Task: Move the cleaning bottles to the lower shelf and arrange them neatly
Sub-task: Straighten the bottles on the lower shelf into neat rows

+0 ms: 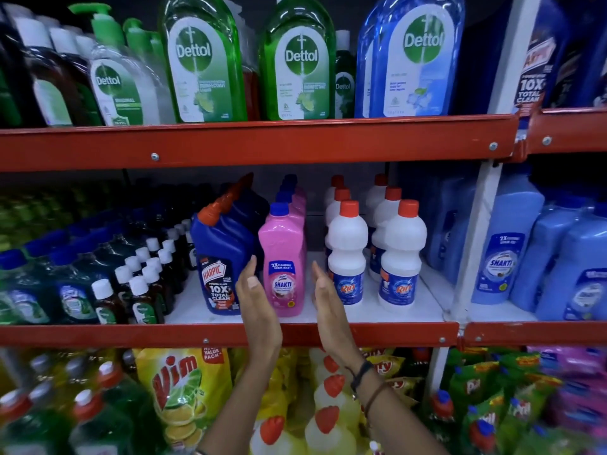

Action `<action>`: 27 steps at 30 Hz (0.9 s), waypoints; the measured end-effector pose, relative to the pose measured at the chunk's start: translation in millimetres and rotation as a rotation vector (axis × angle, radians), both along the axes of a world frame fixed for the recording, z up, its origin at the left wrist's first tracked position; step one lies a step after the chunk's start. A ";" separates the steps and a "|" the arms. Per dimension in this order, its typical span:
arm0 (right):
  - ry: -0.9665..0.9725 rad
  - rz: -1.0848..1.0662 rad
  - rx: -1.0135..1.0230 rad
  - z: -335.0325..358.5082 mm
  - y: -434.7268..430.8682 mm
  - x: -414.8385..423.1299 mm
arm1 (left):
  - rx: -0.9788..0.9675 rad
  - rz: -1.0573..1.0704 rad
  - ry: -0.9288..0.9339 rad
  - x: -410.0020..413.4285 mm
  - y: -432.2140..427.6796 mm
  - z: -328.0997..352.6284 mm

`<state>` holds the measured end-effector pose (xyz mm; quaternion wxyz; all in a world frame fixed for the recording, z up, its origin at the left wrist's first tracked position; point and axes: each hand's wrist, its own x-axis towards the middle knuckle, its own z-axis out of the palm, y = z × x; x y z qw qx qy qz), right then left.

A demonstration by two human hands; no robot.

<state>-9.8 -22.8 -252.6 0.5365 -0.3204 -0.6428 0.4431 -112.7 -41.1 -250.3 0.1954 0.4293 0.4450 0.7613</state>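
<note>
Red shelf (230,334), pink bottle (285,267), blue cap

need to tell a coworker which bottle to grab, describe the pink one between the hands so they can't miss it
Find the middle red shelf, under the row of big Dettol bottles. Near its centre, between a dark blue Harpic bottle and white Rin bottles with orange caps, stands the pink bottle, front of its row. It alone is pink with a blue cap and a Shakti label.

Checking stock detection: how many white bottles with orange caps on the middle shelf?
6, in two rows running back. Left row: front, middle, back. Right row: front, middle, back. More may be hidden behind.
</note>
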 end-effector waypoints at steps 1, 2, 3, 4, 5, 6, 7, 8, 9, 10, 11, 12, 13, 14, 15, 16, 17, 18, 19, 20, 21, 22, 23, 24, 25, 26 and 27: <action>0.025 0.014 -0.022 0.9 2.6 -4.9 | -0.039 -0.039 0.014 -6.6 2.0 -1.9; 0.047 0.025 -0.041 0.8 6.0 -9.1 | -0.067 -0.080 0.027 -11.3 2.9 -2.9; 0.067 0.031 -0.048 -0.1 9.4 -12.2 | -0.090 -0.118 0.041 -15.3 4.6 -4.8; 0.079 0.032 -0.056 -1.9 13.7 -14.8 | -0.107 -0.149 0.059 -18.3 6.1 -5.8; 0.086 0.029 -0.065 -3.7 17.1 -16.7 | -0.116 -0.169 0.072 -20.1 6.9 -6.3; 0.094 0.023 -0.071 -5.6 19.6 -18.2 | -0.118 -0.178 0.078 -20.8 7.0 -5.4; 0.102 0.018 -0.075 -6.4 20.5 -19.0 | -0.116 -0.185 0.078 -21.7 7.4 -4.7; 0.105 0.013 -0.079 -6.4 20.9 -19.6 | -0.117 -0.190 0.076 -22.7 7.8 -4.3; 0.107 0.009 -0.084 -5.8 20.4 -19.8 | -0.118 -0.199 0.071 -23.9 8.4 -4.1; 0.113 0.009 -0.088 -4.9 19.9 -20.0 | -0.118 -0.206 0.065 -25.1 8.9 -3.9; 0.122 0.012 -0.087 -3.7 19.3 -20.3 | -0.120 -0.214 0.063 -26.4 9.9 -3.8; 0.134 0.013 -0.080 -2.9 18.9 -20.8 | -0.126 -0.219 0.065 -27.2 10.3 -3.4; 0.141 0.011 -0.074 -2.4 18.1 -21.4 | -0.131 -0.224 0.068 -28.4 11.2 -3.7; 0.139 0.003 -0.073 -2.7 18.5 -22.2 | -0.133 -0.227 0.068 -29.0 11.8 -3.6; 0.134 -0.002 -0.070 -2.1 17.3 -22.7 | -0.134 -0.228 0.067 -29.9 12.5 -4.1; 0.121 -0.009 -0.066 -2.2 17.1 -23.0 | -0.139 -0.226 0.070 -29.9 12.5 -3.9; 0.117 -0.011 -0.061 -0.3 15.1 -22.5 | -0.142 -0.226 0.078 -29.8 12.4 -3.3; 0.113 -0.017 -0.064 1.4 13.3 -22.2 | -0.142 -0.230 0.087 -29.6 11.7 -2.7; 0.114 -0.028 -0.060 2.9 10.3 -22.6 | -0.136 -0.235 0.090 -29.2 10.7 -1.9; 0.119 -0.058 -0.042 4.8 5.9 -24.2 | -0.129 -0.235 0.083 -28.7 8.3 -1.6; 0.121 -0.114 -0.009 5.7 0.4 -26.5 | -0.111 -0.225 0.074 -28.2 4.7 -2.3; 0.132 -0.186 0.037 4.7 -5.2 -29.1 | -0.073 -0.196 0.065 -27.4 -0.5 -2.3; 0.150 -0.253 0.094 1.6 -10.4 -32.8 | -0.022 -0.151 0.052 -28.0 -6.1 -2.9; 0.166 -0.280 0.145 -2.7 -15.0 -36.9 | 0.031 -0.088 0.043 -29.6 -12.1 -2.7; 0.172 -0.257 0.183 -4.6 -21.1 -42.2 | 0.087 -0.018 0.032 -34.2 -16.4 -3.0; 0.157 -0.195 0.200 -6.9 -24.7 -49.3 | 0.140 0.051 0.020 -40.7 -19.8 -1.4; 0.119 -0.120 0.194 -8.4 -26.8 -57.8 | 0.173 0.112 0.012 -49.9 -20.3 0.1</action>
